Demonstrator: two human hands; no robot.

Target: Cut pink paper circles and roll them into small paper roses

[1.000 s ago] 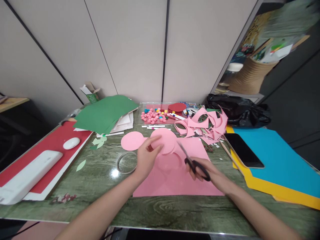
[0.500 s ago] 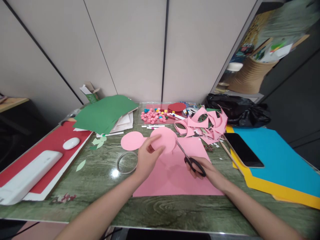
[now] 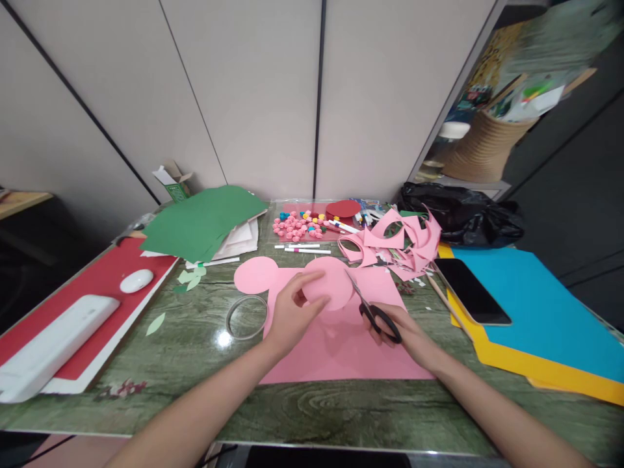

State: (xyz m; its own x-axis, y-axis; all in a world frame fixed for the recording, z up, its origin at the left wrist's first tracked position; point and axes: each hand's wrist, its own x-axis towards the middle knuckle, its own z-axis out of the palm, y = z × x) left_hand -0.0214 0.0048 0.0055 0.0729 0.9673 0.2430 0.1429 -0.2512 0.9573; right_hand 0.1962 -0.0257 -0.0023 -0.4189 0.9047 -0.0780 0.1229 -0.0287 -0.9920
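Between the thumb and fingers of my left hand (image 3: 295, 312) is a pink paper circle (image 3: 334, 284), held above a pink paper sheet (image 3: 336, 354) on the table. My right hand (image 3: 402, 333) grips black-handled scissors (image 3: 374, 318) by the loops. Their blades point up and left and meet the circle's right edge; I cannot tell how far apart they are. A second pink circle (image 3: 256, 275) lies to the left of the sheet. Just below it, beside my left hand, rests a roll of tape (image 3: 247, 317).
Pink paper offcuts (image 3: 409, 240) pile up behind my right hand. A clear tray (image 3: 298, 225) holds small coloured pieces. Green sheets (image 3: 205, 221) lie back left, a white device (image 3: 58, 344) on red sheet at left. A phone (image 3: 470, 291) rests on blue paper (image 3: 546, 312) at right.
My left hand has moved the held circle slightly right and down, toward the scissors. The scissors and my right hand stay almost in place.
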